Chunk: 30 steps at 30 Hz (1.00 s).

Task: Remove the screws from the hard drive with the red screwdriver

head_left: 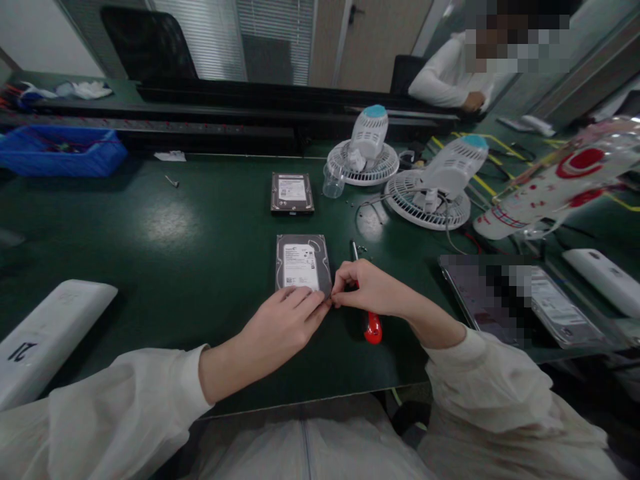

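Observation:
A hard drive (303,260) with a white label lies flat on the green table in front of me. My left hand (287,317) grips its near end, the fingers curled over the edge and covering part of the label. At the drive's near right corner, my right hand (357,287) is closed in a pinch; whatever sits between its fingertips is too small to make out. Partly under the right hand lies a screwdriver (373,328) with a red handle, its metal shaft pointing away from me. Several small screws (362,249) are scattered beside the shaft tip. A second hard drive (292,193) rests farther back.
Two white fans (367,147) lie face down, with a clear plastic cup (333,181) beside them. To the right are a patterned bottle (550,187) and a phone (480,300). A blue bin (65,150) and white power bank (60,327) are left. Across sits a person (450,73).

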Each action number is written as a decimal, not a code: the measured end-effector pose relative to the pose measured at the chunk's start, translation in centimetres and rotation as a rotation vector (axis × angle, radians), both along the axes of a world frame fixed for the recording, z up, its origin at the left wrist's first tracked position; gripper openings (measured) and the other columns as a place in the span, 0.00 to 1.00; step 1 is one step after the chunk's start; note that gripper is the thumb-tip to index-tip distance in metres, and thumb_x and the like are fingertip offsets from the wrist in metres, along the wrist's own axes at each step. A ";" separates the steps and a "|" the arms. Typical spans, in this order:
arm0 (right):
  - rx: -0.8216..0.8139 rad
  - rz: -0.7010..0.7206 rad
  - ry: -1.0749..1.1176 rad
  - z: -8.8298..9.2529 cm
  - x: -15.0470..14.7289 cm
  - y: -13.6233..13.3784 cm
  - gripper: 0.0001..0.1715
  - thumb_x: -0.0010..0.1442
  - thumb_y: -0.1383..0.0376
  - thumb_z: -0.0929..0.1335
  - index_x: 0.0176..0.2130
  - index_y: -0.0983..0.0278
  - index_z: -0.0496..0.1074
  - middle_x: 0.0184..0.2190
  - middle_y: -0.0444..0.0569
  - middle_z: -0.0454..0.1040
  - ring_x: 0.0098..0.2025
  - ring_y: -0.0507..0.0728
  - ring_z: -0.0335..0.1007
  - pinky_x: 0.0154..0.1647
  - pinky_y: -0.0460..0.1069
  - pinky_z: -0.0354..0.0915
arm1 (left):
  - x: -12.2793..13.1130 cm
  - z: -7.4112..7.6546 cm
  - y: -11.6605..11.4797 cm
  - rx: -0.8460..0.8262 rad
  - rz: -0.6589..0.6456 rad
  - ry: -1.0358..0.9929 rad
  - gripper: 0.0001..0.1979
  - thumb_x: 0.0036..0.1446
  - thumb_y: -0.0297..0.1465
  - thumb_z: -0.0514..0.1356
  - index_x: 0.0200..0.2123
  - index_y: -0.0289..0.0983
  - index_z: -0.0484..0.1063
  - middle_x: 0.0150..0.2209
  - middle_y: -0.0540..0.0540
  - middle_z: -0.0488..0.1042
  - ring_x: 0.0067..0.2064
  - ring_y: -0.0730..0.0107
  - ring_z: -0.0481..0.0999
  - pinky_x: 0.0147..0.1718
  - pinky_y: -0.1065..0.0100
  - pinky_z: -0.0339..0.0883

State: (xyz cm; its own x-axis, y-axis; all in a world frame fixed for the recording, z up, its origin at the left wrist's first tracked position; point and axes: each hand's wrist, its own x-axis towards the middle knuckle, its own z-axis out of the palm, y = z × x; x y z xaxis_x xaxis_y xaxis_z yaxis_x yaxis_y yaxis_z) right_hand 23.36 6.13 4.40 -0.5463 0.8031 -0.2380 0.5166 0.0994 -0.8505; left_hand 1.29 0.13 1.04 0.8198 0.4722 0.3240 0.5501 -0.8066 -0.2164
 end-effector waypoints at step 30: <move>-0.074 0.039 0.066 0.4 0.4 0.3 0.02 0.49 0.69 0.73 0.25 0.65 0.78 0.25 0.44 0.80 0.29 0.50 0.74 0.35 0.46 0.68 | -0.5 0.2 -0.3 0.003 -0.020 -0.052 0.16 0.69 0.22 0.56 0.56 0.30 0.75 0.51 0.39 0.79 0.50 0.60 0.78 0.48 0.62 0.74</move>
State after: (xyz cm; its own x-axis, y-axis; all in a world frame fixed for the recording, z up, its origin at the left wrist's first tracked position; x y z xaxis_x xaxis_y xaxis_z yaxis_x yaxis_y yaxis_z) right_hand 23.75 6.38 4.84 -0.5930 0.7626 -0.2584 0.4564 0.0540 -0.8882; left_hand 0.81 -0.20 1.27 0.8113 0.4546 0.3676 0.5442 -0.8171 -0.1903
